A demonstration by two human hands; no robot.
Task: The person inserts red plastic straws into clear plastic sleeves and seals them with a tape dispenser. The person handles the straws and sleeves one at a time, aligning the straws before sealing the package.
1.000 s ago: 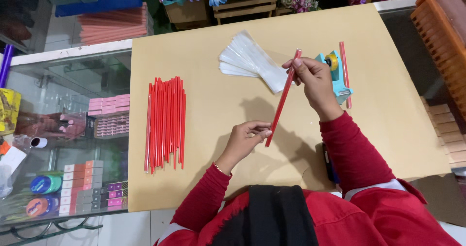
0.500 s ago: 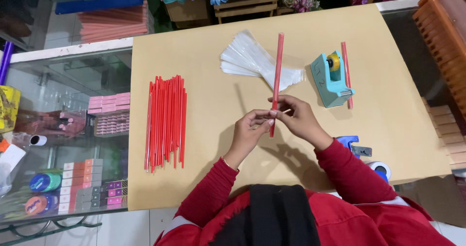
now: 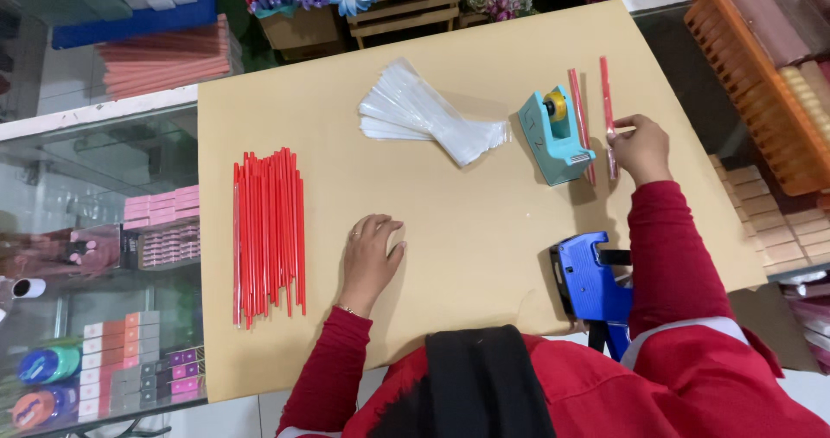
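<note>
The left hand (image 3: 370, 252) lies palm down on the tabletop (image 3: 467, 230), fingers loosely spread — holding nothing. The right arm reaches forward in its red sleeve (image 3: 666, 248); the right hand (image 3: 640, 148) is curled, fingers pinched round a thin red stick (image 3: 606, 101).
</note>
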